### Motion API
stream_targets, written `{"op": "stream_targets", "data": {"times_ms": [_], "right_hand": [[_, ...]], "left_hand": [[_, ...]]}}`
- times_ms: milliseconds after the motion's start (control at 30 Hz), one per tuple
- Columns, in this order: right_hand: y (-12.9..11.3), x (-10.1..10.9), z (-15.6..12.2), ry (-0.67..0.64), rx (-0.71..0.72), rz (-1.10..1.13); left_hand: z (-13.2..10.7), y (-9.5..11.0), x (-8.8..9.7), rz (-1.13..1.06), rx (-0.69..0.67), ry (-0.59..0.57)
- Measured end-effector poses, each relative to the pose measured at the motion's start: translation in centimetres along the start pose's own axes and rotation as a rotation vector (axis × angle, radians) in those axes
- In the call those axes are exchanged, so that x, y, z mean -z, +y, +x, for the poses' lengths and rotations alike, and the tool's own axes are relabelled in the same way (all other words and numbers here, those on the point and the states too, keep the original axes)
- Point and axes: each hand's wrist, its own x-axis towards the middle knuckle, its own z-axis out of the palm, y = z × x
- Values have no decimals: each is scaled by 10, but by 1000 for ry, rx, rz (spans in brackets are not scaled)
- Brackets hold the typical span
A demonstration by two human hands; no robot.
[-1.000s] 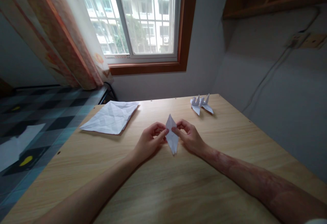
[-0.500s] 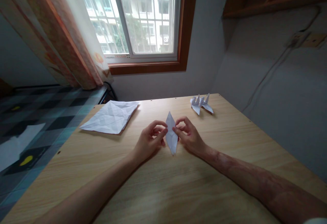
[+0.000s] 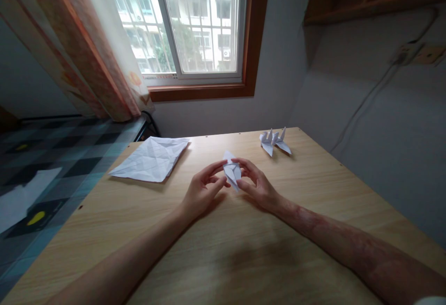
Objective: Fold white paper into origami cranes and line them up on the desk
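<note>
A small folded white paper piece [image 3: 231,171] is held a little above the wooden table [image 3: 223,249], near its middle. My left hand [image 3: 204,190] pinches its left side with thumb and fingers. Its right side is pinched by my right hand [image 3: 256,183]. Both hands are closed on the paper, which is tilted and partly folded up between the fingertips.
A creased white paper sheet [image 3: 151,159] lies flat at the table's back left. A finished white origami crane [image 3: 274,141] stands at the back right. Behind are a window, a curtain and the wall; a checkered bed lies beyond the left edge.
The paper piece lay as a long diamond on the table; now both hands have lifted it and its lower point is folded up, so it looks shorter.
</note>
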Motion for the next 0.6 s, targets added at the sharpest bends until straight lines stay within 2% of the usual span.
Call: {"op": "stream_targets", "data": {"times_ms": [233, 433, 600], "right_hand": [[-2, 0, 0, -58, 28, -10], [3, -6, 2, 16, 25, -76], [7, -6, 6, 69, 39, -131]], "left_hand": [[4, -8, 1, -43, 31, 67], [4, -13, 6, 68, 18, 105], [2, -12, 5, 184, -45, 126]]}}
